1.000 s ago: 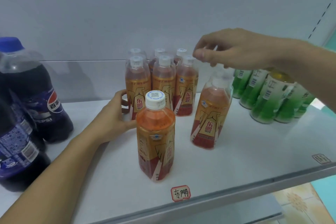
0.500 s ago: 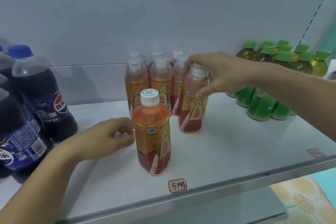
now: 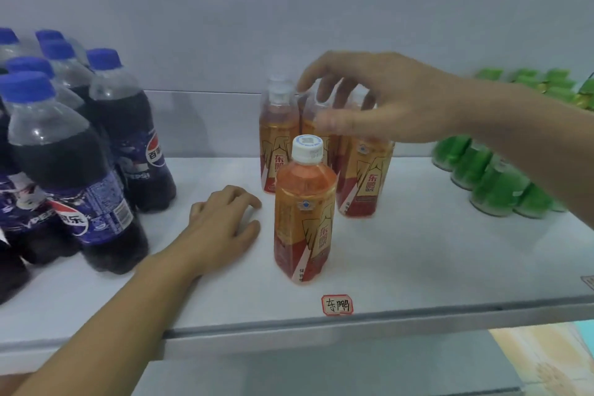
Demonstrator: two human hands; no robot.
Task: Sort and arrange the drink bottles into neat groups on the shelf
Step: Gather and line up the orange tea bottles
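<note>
The right hand [image 3: 379, 100] has let go of the orange bottle it was setting down half a second ago and now hovers above the orange cluster [image 3: 324, 138], fingers spread and loosely curved, gripping nothing. That bottle [image 3: 366, 177] now stands at the cluster's right front corner, touching its neighbours. The left hand [image 3: 221, 228] has slid back from the group and rests on the shelf [image 3: 418, 267], fingers gently bent, empty, just beside the one orange bottle [image 3: 303, 212] that stands alone in front of the rest.

From where I stand, the sorting looks mostly done. The cola bottles [image 3: 80, 154] crowd together at the left, the green bottles [image 3: 495, 177] sit bunched at the right, both well apart from the orange ones in the middle, above the handwritten tag [image 3: 337, 304] on the shelf edge. What seems left is that lone front bottle: it probably needs sliding back against the cluster's front row. The green group is blurred, so I cannot tell whether its rows are straight.
</note>
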